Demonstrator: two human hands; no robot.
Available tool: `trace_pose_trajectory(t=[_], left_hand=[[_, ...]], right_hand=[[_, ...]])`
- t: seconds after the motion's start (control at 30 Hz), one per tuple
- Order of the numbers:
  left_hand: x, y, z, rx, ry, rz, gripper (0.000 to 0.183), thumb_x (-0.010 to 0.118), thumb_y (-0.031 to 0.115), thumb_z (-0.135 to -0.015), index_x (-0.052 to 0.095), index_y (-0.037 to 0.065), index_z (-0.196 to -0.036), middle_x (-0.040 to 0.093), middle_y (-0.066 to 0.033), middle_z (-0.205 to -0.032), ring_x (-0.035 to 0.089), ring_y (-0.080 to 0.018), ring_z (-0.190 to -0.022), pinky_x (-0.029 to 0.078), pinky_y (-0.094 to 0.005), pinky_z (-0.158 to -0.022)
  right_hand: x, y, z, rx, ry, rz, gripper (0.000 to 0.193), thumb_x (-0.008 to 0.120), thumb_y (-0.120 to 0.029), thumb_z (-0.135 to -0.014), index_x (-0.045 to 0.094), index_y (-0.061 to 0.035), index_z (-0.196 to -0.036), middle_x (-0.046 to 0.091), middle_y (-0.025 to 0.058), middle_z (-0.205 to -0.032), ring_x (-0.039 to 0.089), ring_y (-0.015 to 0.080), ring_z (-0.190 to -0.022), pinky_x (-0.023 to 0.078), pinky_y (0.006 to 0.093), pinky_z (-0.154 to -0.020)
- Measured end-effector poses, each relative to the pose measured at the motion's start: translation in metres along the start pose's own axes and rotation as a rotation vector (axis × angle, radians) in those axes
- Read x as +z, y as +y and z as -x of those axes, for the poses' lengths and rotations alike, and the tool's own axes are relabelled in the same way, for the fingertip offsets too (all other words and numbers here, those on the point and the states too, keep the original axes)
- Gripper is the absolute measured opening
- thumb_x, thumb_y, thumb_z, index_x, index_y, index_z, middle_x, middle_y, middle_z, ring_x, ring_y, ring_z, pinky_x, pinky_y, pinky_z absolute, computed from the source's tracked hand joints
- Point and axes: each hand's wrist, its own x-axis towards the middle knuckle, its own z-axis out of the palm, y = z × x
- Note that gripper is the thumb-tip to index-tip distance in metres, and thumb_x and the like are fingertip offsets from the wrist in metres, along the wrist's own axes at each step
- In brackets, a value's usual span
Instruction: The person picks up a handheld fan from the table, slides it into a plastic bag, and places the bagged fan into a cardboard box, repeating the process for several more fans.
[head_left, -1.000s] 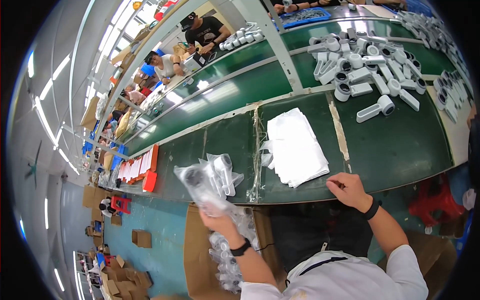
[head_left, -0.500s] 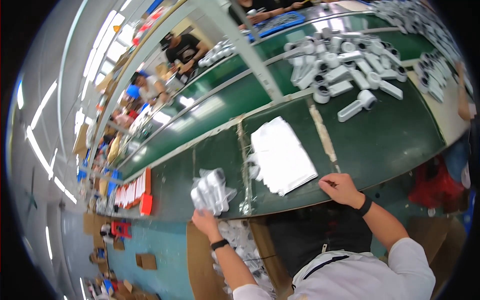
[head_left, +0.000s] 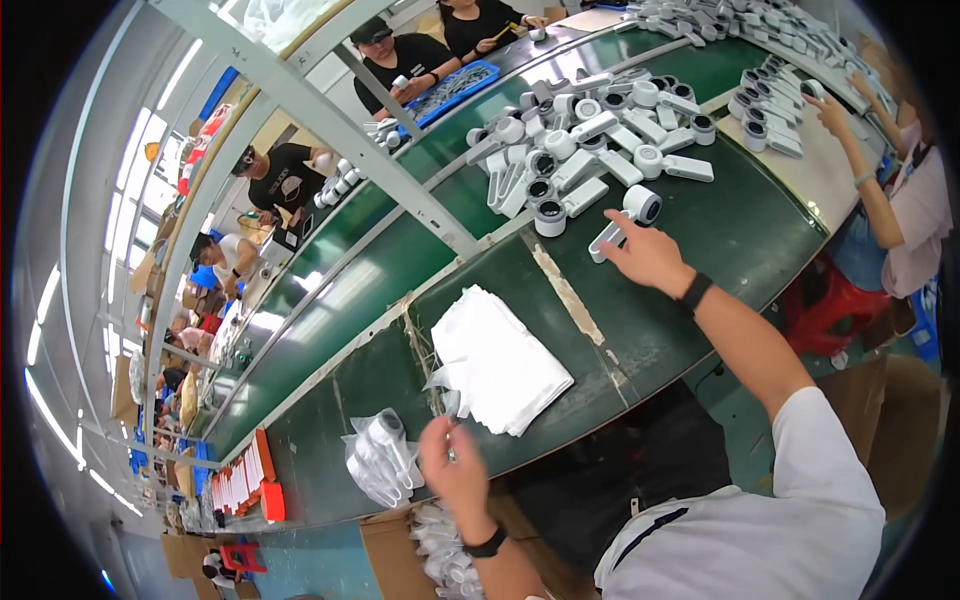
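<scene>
My right hand [head_left: 648, 258] reaches over a single white handheld device [head_left: 640, 205] with a round, dark-faced head. Its thumb and fingers are spread about the handle; I cannot tell whether they touch it. My left hand [head_left: 455, 470], blurred, has curled fingers near the left corner of a stack of flat white bags [head_left: 505, 365]. Whatever is in those fingers is hidden. To its left, several white devices in clear plastic bags [head_left: 383, 460] lie at the table's front edge.
A large pile of the same devices [head_left: 590, 130] covers the table's far right. Below the front edge stands a carton [head_left: 390, 550] with bagged devices. An orange-red box [head_left: 255, 465] sits far left. A metal post [head_left: 400, 190] rises behind the bags. Co-workers sit across and at right.
My right hand has gone from the table's front edge up and away to the lone device. My left hand has left the bagged devices for the bag stack. The view has shifted.
</scene>
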Motion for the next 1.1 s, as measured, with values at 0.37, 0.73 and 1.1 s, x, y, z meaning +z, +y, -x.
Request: trace_pose_trajectory(t=[0.37,0.73,1.1], left_hand=[[0.088,-0.016,-0.007,0.214,-0.274,-0.451,0.018,0.068,0.021,-0.084,0.070,0.005,-0.093,0.065,-0.0128,-0.092,0.056,-0.0338,-0.083,0.046,-0.0417,-0.074],[0.084,-0.012,-0.008,0.223,-0.160,-0.262,0.015,0.063,0.012,-0.088,0.067,0.000,-0.094,0.066,-0.0144,-0.087,0.061,-0.0294,-0.076,0.048,-0.0356,-0.069],[0.096,-0.008,0.005,0.117,-0.204,-0.130,0.017,0.061,0.011,-0.089,0.067,-0.002,-0.098,0.068,-0.0159,-0.088,0.065,-0.0262,-0.075,0.050,-0.0327,-0.069]], right_hand=[[0.014,0.011,-0.025,0.121,-0.154,-0.010,0.033,0.053,-0.042,-0.087,0.063,-0.0125,-0.099,0.069,0.0146,-0.097,0.066,0.0339,-0.089,0.051,0.0442,-0.078],[-0.018,-0.029,0.078,0.108,-0.378,-1.213,0.068,0.053,0.007,-0.078,0.021,-0.0115,-0.136,0.059,0.0118,-0.099,0.059,0.0149,-0.067,0.051,0.0298,-0.057],[0.020,-0.084,0.139,0.008,-0.392,-1.179,0.056,0.078,-0.009,-0.073,0.049,-0.0023,-0.120,0.060,0.0027,-0.098,0.058,0.0105,-0.090,0.048,0.0279,-0.081]])
